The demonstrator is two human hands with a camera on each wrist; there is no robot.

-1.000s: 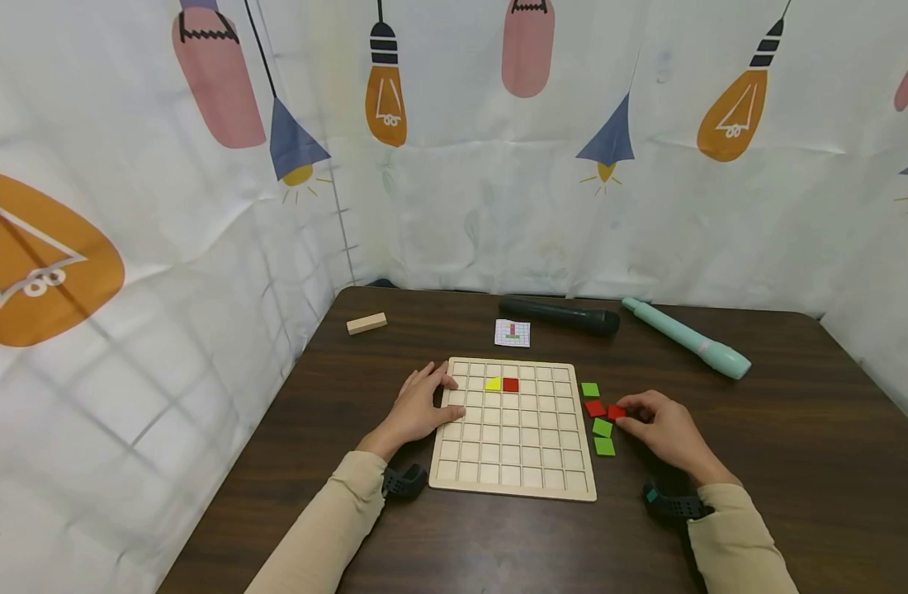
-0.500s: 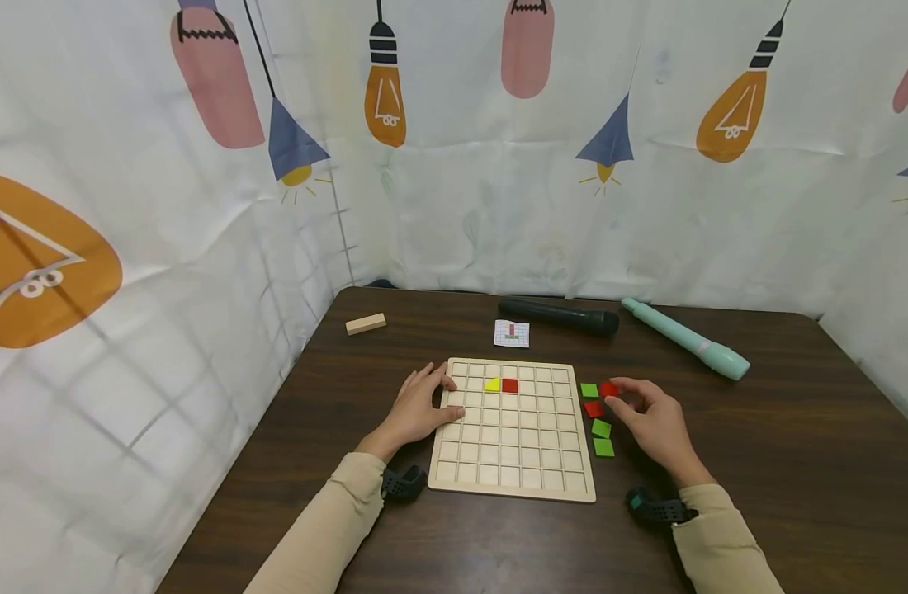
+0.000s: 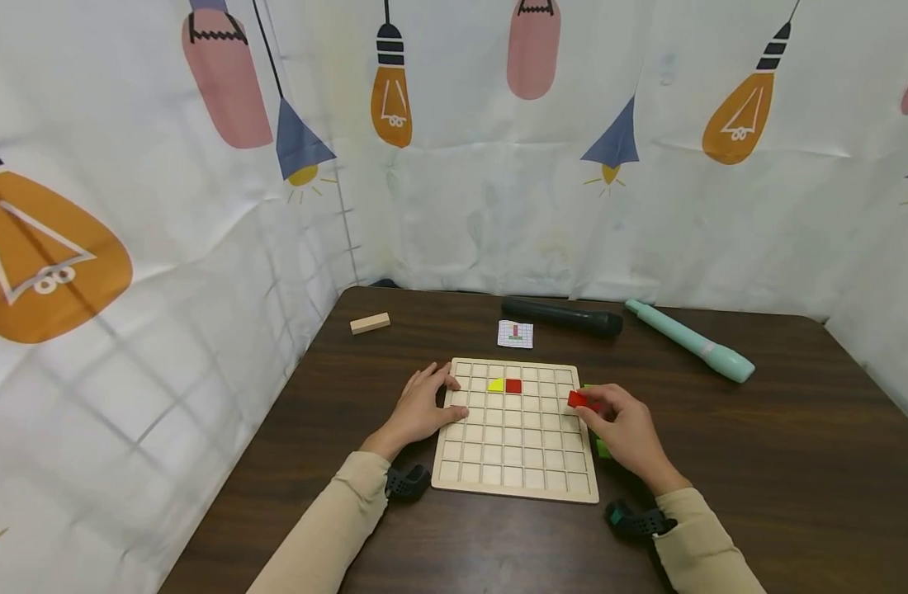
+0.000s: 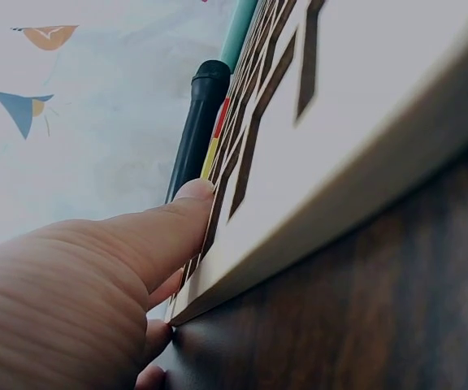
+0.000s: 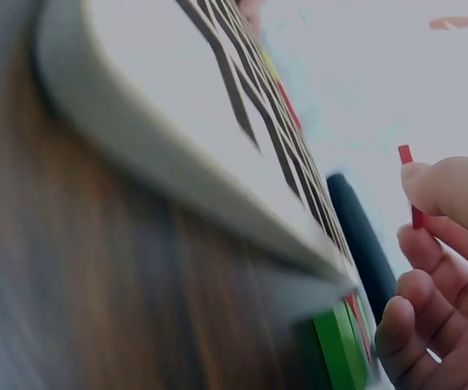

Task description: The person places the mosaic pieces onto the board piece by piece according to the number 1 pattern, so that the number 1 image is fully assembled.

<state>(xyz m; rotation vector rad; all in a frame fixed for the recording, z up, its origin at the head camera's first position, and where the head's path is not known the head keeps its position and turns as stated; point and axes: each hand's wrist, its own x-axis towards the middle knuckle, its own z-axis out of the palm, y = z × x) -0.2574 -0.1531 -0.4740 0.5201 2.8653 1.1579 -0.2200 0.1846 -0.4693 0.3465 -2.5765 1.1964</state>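
A pale wooden grid board (image 3: 502,454) lies on the table, a yellow piece (image 3: 496,385) and a red square tile (image 3: 513,386) side by side in its upper cells. My left hand (image 3: 417,411) rests at the board's left edge, thumb on top of the grid. Between thumb and finger my right hand (image 3: 631,429) pinches another red tile (image 5: 417,218), raised over the board's right edge. Below that hand, green tiles (image 3: 603,449) and a red one lie beside the board, partly hidden; the right wrist view shows a green tile (image 5: 340,345) near the board's corner.
A small printed pattern card (image 3: 515,334) lies behind the board. Farther back are a black microphone (image 3: 561,317) and a mint-green, club-shaped object (image 3: 689,340). A wooden block (image 3: 370,322) sits at the back left. A patterned curtain (image 3: 454,214) hangs behind the table.
My right hand has picked the red tile up from beside the board and carried it leftward over the board's right edge. The left hand has stayed in place.
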